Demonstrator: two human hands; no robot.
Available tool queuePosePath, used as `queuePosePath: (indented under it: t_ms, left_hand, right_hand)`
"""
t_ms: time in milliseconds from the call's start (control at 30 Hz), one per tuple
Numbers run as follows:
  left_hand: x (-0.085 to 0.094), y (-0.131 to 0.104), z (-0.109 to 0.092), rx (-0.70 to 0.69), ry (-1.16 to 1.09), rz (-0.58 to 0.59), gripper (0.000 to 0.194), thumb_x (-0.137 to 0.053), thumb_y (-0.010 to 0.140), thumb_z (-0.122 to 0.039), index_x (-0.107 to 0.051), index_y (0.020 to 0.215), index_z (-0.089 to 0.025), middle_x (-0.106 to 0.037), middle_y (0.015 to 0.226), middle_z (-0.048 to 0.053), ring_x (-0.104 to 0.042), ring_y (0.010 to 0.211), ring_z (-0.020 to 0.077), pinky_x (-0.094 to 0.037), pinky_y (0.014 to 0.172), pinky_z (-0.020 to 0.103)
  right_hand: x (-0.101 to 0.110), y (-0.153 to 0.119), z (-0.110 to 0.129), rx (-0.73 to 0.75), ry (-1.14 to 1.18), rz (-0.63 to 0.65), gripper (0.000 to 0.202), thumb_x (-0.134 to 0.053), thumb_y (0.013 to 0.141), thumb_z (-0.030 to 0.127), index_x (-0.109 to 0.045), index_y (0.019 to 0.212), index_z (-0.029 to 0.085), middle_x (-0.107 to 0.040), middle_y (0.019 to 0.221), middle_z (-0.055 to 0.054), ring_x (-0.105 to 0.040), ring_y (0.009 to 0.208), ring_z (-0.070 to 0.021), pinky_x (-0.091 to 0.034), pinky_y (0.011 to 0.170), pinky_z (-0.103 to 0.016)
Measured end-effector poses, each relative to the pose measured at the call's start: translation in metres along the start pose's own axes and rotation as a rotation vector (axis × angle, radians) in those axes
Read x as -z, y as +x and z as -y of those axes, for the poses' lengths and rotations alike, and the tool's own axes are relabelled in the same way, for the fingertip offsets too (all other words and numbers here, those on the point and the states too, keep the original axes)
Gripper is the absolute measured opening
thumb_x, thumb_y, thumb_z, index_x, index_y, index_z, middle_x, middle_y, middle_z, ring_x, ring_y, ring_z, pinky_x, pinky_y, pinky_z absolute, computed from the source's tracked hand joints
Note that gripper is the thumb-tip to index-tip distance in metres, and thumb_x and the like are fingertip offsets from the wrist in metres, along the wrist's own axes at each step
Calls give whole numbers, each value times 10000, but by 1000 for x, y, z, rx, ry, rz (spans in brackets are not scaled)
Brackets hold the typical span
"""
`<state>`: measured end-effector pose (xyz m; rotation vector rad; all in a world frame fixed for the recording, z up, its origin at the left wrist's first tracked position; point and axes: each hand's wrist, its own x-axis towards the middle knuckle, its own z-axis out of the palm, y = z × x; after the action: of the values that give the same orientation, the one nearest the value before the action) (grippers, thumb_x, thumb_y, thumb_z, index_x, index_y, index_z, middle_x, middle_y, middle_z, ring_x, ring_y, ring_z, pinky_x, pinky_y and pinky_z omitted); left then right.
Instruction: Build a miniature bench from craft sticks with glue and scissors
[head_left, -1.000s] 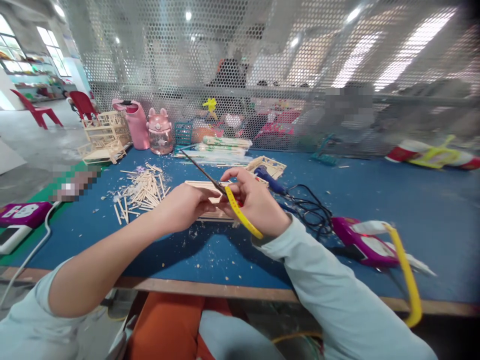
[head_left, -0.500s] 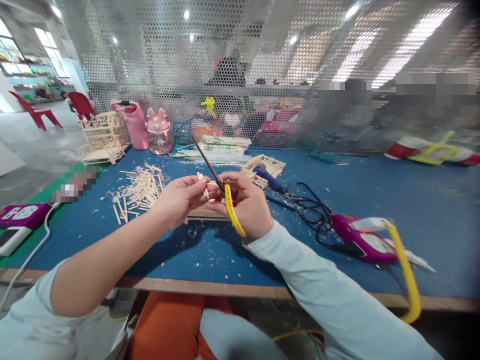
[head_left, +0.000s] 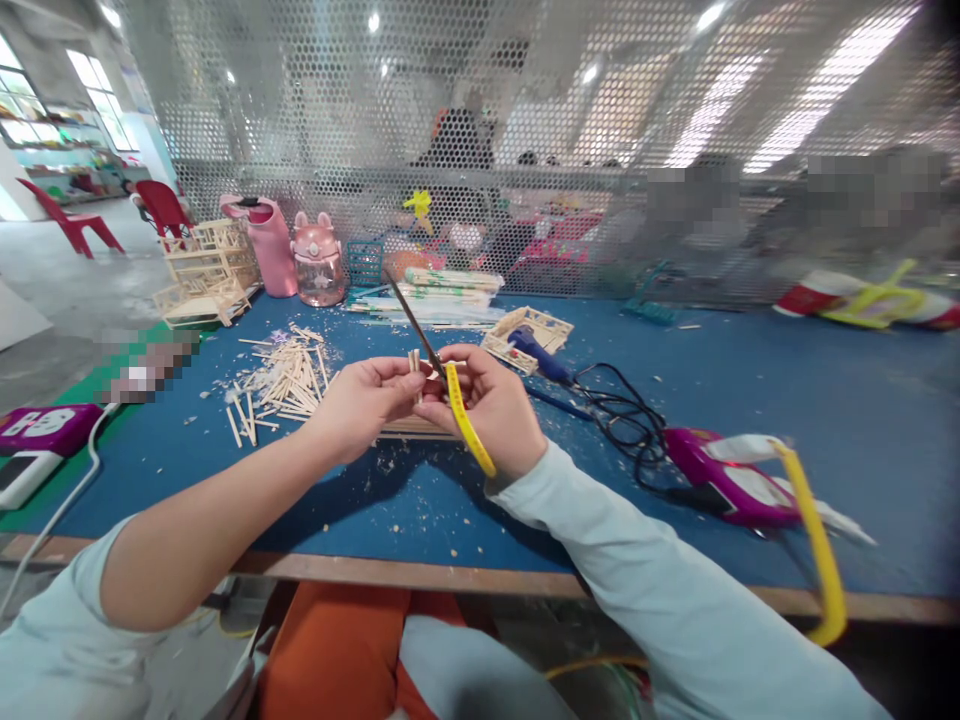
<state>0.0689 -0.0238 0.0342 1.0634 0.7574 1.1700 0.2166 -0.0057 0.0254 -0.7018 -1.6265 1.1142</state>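
Over the middle of the blue table, my left hand pinches some short wooden sticks, held nearly upright. Close beside it on the right, my right hand is wrapped round a dark, long-bladed tool with a yellow handle; the blade points up and to the left. The fingers hide where blade and sticks come close. Beneath the hands lie long wooden sticks. To the left is a loose pile of cut sticks with pale scraps around it.
A blue glue gun touches a small stick frame; its black cable runs to a purple power strip. Behind stand a pink bottle, a clear pink jar and a stick model. Perforated metal screens the back.
My left hand has shifted slightly to the right, and the short sticks in it have turned more upright. My right hand and the tool are almost where they were.
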Motion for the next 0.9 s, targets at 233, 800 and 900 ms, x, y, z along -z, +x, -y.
queuePosePath:
  t_ms: [233, 800, 900]
  left_hand:
    - [-4, -5, -6, 76, 10, -81, 191, -729, 698, -327, -664, 783, -169, -710, 805, 27, -661, 655, 106, -512, 690, 252]
    - [-12, -10, -2, 160, 268, 32, 107, -711, 706, -242, -681, 667, -146, -657, 604, 14, -602, 536, 80, -444, 484, 162]
    - [-9, -9, -2, 136, 279, 62, 103, -714, 701, -251, -692, 694, -151, -651, 594, 13, -600, 527, 83, -441, 465, 158]
  right_hand:
    - [15, 5, 12, 42, -45, -110, 484, -800, 563, 339, -514, 934, 218, -628, 704, 30, -648, 668, -139, -540, 639, -283]
    - [11, 2, 11, 64, -49, -75, 467, -768, 598, 324, -500, 967, 220, -628, 710, 31, -660, 643, -139, -540, 596, -268]
    - [11, 1, 10, 42, -43, -74, 475, -772, 592, 337, -504, 967, 218, -642, 718, 25, -655, 629, -135, -544, 579, -268]
